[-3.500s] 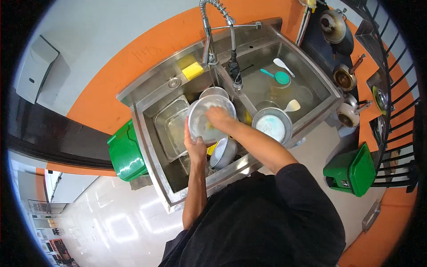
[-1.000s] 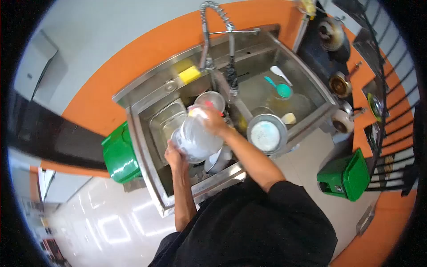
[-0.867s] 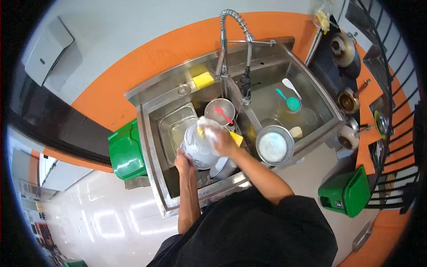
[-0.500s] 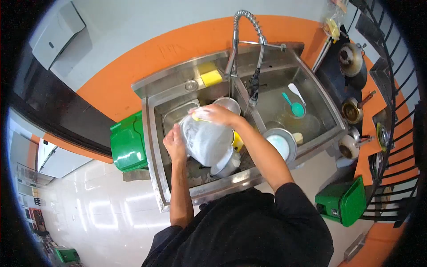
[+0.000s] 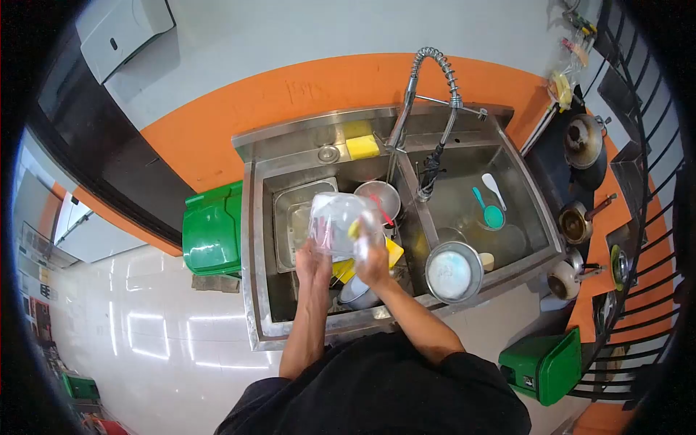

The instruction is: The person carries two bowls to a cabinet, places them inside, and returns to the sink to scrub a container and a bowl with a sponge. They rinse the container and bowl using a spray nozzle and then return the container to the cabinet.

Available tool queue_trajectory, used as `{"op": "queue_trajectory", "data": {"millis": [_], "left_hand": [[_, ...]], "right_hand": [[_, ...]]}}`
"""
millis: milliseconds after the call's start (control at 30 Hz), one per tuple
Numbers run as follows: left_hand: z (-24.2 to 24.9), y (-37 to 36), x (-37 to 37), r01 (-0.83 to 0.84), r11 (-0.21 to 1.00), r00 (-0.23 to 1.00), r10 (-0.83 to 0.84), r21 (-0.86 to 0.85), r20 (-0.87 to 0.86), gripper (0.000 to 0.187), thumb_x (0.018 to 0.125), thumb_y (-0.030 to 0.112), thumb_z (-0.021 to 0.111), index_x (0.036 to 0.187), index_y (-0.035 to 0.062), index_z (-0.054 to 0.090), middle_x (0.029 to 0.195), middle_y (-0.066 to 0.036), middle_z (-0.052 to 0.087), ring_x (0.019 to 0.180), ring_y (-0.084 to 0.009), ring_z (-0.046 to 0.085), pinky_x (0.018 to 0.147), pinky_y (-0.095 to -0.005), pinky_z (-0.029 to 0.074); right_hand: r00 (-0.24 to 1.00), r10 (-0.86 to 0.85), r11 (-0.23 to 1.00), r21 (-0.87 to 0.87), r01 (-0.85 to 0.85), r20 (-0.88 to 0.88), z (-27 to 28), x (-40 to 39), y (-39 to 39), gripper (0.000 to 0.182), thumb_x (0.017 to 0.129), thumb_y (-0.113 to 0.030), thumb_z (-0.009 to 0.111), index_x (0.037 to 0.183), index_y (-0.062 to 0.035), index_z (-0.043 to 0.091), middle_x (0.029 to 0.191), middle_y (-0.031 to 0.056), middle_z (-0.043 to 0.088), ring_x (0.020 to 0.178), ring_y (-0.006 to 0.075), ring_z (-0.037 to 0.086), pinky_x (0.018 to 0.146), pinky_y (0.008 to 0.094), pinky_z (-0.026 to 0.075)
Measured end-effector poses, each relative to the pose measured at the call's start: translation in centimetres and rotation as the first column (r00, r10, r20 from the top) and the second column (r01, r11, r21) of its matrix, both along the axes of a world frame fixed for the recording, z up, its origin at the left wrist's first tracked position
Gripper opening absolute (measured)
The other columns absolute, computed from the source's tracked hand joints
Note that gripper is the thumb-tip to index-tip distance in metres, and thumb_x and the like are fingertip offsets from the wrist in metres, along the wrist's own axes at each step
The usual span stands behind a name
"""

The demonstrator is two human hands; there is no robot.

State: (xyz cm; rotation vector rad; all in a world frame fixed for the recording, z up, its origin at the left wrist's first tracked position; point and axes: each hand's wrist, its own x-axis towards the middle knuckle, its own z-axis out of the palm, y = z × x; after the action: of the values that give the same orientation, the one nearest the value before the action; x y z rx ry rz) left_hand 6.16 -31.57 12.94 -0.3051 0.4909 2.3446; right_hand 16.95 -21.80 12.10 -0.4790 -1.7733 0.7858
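Note:
Over the left sink basin (image 5: 262, 239) I hold a clear plastic container (image 5: 335, 210), tilted and streaked with suds. My left hand (image 5: 313, 262) grips its lower left side. My right hand (image 5: 373, 262), foamy and blurred, is closed at the right side with a yellow sponge (image 5: 354, 230) pressed against the plastic. Below and around the container lie a metal bowl (image 5: 383, 191) with something red in it, a rectangular steel pan (image 5: 288, 205), a yellow item (image 5: 395, 251) and a greyish rounded vessel (image 5: 357, 291), partly hidden.
A spring faucet (image 5: 438, 54) rises behind the sink. A yellow sponge block (image 5: 362, 147) sits on the back ledge. Water in the right basin covers a teal ladle (image 5: 493, 216) and a white spoon (image 5: 494, 190). A pot of soapy liquid (image 5: 454, 272) stands near the front edge. A green bin (image 5: 212, 232) is left.
The container has turned, and my right hand has moved from its top edge down to its right side with the sponge. My left hand has shifted lower right in view. The camera view has shifted.

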Motion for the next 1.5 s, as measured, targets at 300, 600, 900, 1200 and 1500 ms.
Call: {"op": "queue_trajectory", "data": {"millis": [300, 600, 900, 1200, 1500], "left_hand": [[6.5, -2.2, 2.8, -0.215, 0.801, 0.601, -0.342, -0.558, -0.723, 0.013, 0.101, 0.012, 0.05, 0.101, 0.0001, 0.057, 0.081, -0.01, 0.067, 0.068, -0.0202, 0.069, 0.063, -0.0343, 0.057], [4.3, -4.1, -0.9, -0.653, 0.616, 0.319, -0.302, -0.439, -0.898, 0.054, 0.1, 0.029, 0.057, 0.058, 0.0011, 0.038, 0.054, 0.002, 0.032, 0.053, -0.0078, 0.028, 0.047, -0.0319, 0.021], [1.7, -4.6, 0.0, -0.547, 0.579, 0.632, -0.188, -0.605, -0.752, 0.058, 0.102, 0.032, 0.054, 0.053, 0.0054, 0.037, 0.05, 0.004, 0.036, 0.049, -0.0088, 0.03, 0.044, -0.0338, 0.018], [-1.4, -4.1, -1.7, -0.639, 0.504, 0.546, -0.236, -0.581, -0.804, 0.048, 0.097, 0.018, 0.053, 0.055, 0.0032, 0.035, 0.052, 0.004, 0.037, 0.05, -0.0098, 0.032, 0.045, -0.0343, 0.021], [-4.8, -5.2, -2.4, -0.435, 0.66, 0.668, -0.219, -0.612, -0.711, 0.034, 0.095, 0.022, 0.058, 0.066, 0.0054, 0.052, 0.065, 0.001, 0.053, 0.053, -0.0108, 0.042, 0.047, -0.0324, 0.032]], "right_hand": [[0.413, 0.684, 0.72, -0.469, -0.511, 0.601, 11.7, -5.5, 7.8, 0.029, 0.088, -0.017, 0.055, 0.114, -0.0074, 0.066, 0.135, 0.0187, 0.056, 0.124, 0.036, 0.055, 0.098, 0.0474, 0.048], [0.608, 0.726, 0.677, -0.487, -0.552, 0.321, 5.8, -8.1, 7.5, 0.036, 0.094, -0.03, 0.062, 0.074, -0.0004, 0.069, 0.06, 0.0018, 0.059, 0.06, 0.0113, 0.057, 0.056, 0.036, 0.046], [0.712, 0.607, 0.793, -0.208, -0.573, 0.353, 2.4, -6.0, 4.5, 0.032, 0.077, -0.038, 0.066, 0.077, -0.0063, 0.073, 0.079, 0.0202, 0.069, 0.073, 0.0399, 0.068, 0.068, 0.0519, 0.052], [0.758, 0.559, 0.824, -0.326, -0.463, 0.337, 0.0, -7.4, 6.3, 0.03, 0.069, -0.025, 0.067, 0.087, -0.0016, 0.075, 0.079, 0.0229, 0.069, 0.078, 0.0369, 0.07, 0.071, 0.0472, 0.055], [0.654, 0.687, 0.629, -0.71, -0.316, 0.316, 3.0, -5.6, 5.9, 0.032, 0.075, -0.027, 0.065, 0.075, 0.0048, 0.068, 0.075, 0.0253, 0.068, 0.073, 0.0385, 0.068, 0.064, 0.0476, 0.052]]}}
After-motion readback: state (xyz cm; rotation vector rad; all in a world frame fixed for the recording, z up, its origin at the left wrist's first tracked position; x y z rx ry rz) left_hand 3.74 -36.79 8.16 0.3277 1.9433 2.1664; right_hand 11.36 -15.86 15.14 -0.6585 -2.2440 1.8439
